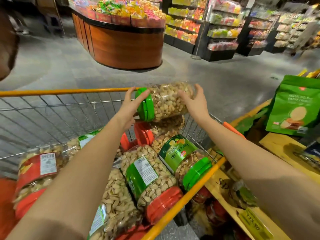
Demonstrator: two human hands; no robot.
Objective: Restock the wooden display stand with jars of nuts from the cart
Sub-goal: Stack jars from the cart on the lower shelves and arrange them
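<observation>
And here we are, leaning over the cart (52,92) with both arms stretched out, and we've got the cashew jar (166,103) between our hands at the far end of the basket. It lies on its side, green lid to the left, level with the orange rail. Our left hand (129,105) grasps the lid end, fingers curled over the green cap and thumb round the near edge. Our right hand (194,101) clasps the clear body at the other end, fingers wrapped over the top. Right beneath sits a red-lidded jar (143,134); whether the two touch, we can't tell. Closer to us the basket is packed: a pistachio jar (149,177) on its side with its red lid towards us, a nut mix jar (183,160) with a green lid just beside it against the right rail, and a red-labelled jar (38,172) off to the left. On our right, touching the cart, stands the wooden display stand (280,149), carrying green bags (292,104) on top and a yellow price tag (254,220) on its lower edge. Across the grey floor we see a round counter (126,42) heaped with bright sweets, and stocked shelves (221,28) behind.
</observation>
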